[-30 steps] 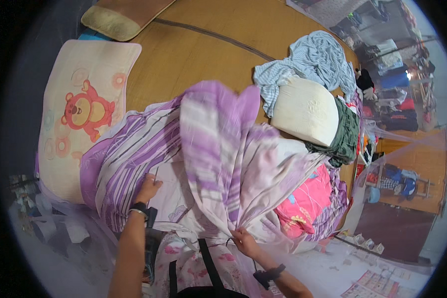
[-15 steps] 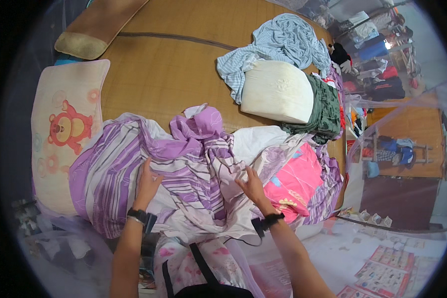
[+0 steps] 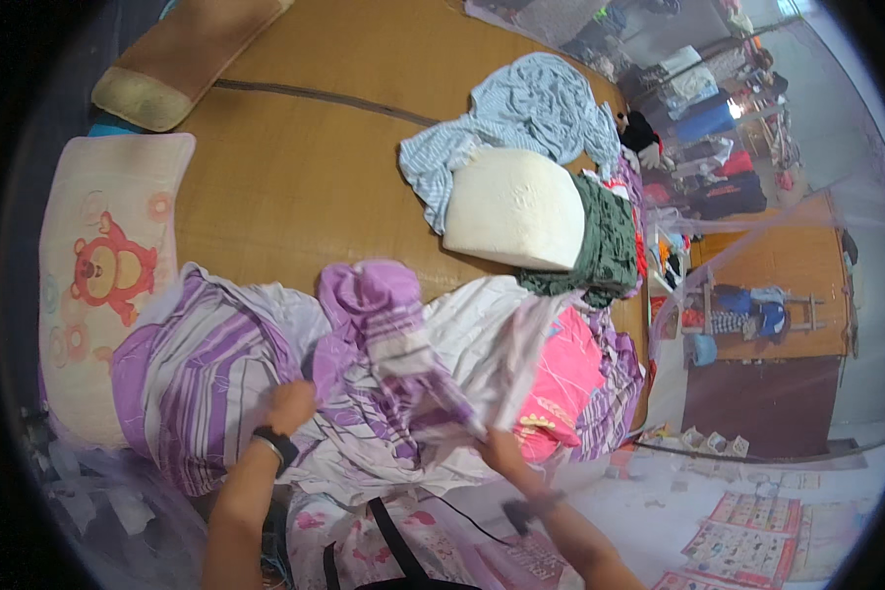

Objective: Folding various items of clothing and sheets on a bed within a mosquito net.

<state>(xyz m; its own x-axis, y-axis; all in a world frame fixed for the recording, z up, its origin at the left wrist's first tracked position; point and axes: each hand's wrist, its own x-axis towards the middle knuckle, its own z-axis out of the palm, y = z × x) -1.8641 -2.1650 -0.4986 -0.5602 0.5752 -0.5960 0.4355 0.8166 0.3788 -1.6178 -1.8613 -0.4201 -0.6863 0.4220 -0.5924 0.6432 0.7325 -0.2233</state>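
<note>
My right hand (image 3: 502,453), at five o'clock, pinched gathered folds of the purple-and-white striped cloth (image 3: 398,352), which lay rumpled from the middle of my view toward eight o'clock. My left hand (image 3: 290,406), at eight o'clock, rested on it with fingers curled, though I could not tell whether they gripped any. The pink bundle (image 3: 565,379) lay at four o'clock, the cream pillow (image 3: 514,208) at one and the bear-print pillow (image 3: 115,270) at nine.
</note>
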